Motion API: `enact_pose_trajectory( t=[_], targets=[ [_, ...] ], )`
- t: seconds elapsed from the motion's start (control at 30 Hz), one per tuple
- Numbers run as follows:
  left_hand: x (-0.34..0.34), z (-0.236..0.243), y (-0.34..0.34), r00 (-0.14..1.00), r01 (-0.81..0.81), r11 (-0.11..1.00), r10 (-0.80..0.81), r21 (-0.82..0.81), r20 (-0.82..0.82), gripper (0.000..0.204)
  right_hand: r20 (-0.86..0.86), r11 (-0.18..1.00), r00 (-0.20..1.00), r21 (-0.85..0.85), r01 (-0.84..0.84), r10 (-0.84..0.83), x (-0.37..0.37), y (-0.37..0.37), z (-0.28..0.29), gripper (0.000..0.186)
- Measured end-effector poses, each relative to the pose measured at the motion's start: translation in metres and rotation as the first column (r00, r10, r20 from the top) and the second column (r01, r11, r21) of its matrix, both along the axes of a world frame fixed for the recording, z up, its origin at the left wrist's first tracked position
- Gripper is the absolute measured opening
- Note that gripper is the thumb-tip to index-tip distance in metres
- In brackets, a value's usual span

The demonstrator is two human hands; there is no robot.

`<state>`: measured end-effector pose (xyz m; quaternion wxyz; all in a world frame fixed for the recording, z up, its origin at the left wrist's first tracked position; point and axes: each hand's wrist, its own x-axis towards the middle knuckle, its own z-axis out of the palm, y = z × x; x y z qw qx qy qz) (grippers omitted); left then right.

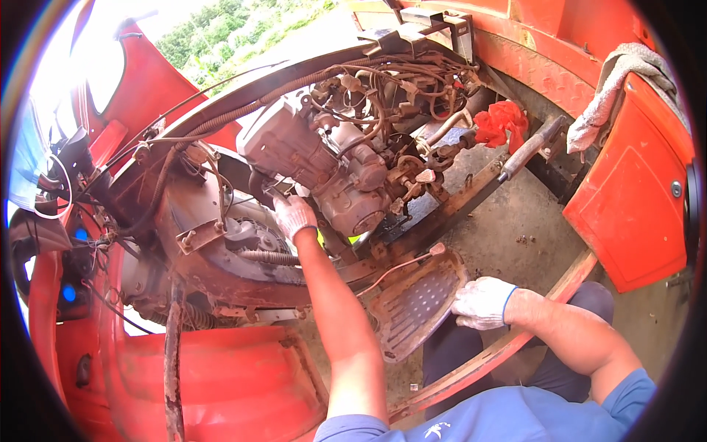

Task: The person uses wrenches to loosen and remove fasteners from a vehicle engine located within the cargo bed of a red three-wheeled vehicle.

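Note:
My left hand, in a white work glove, reaches up to the dusty engine, its fingers closed on a part by the lower cylinder that I cannot make out. My right hand, also gloved, grips the right edge of a ribbed, perforated foot plate low in front of me. A thin cable with a small pedal pad lies along the plate's upper edge. The rusty frame rail runs between my left forearm and the vehicle's inner parts.
Red body panels are at lower left and right. A grey cloth drapes over the right panel. Wiring crosses above the engine, near a red rag. A red rail crosses over my legs. Concrete floor shows beneath.

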<state>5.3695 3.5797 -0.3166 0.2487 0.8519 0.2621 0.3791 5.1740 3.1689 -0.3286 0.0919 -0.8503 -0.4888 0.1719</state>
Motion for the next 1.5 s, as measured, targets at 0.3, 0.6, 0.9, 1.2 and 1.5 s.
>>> enact_pose_trajectory(
  t=[0.3, 0.6, 0.9, 1.2, 1.5],
  targets=[
    [-0.011, 0.0, -0.017, 1.0, 0.009, 0.997, -0.009, -0.077, 0.0, 0.055, -0.01, 1.0, 1.0, 0.004, -0.017, 0.017, -0.003, 0.006, -0.002, 0.027],
    [-0.031, 0.049, 0.048, 0.812, 0.507, 0.197, -0.435, -0.839, 0.389, 0.025, -0.026, 0.999, 1.0, -0.033, 0.013, -0.014, 0.006, 0.004, 0.003, 0.027],
    [-0.031, 0.076, 0.067, 0.8, 0.541, -0.128, -0.226, -0.831, 0.556, 0.03, 0.005, 0.999, 1.0, -0.037, 0.022, -0.022, 0.002, 0.006, 0.014, 0.028],
    [-0.026, 0.086, 0.068, 0.893, 0.407, 0.383, -0.356, -0.829, 0.274, 0.017, 0.022, 0.992, 0.995, 0.089, 0.093, -0.096, 0.003, 0.0, 0.014, 0.025],
    [-0.042, 0.135, 0.047, 0.845, 0.279, 0.795, -0.47, -0.539, -0.255, 0.017, 0.014, 0.997, 0.997, 0.018, 0.081, -0.082, 0.006, 0.0, 0.006, 0.024]
  ],
)
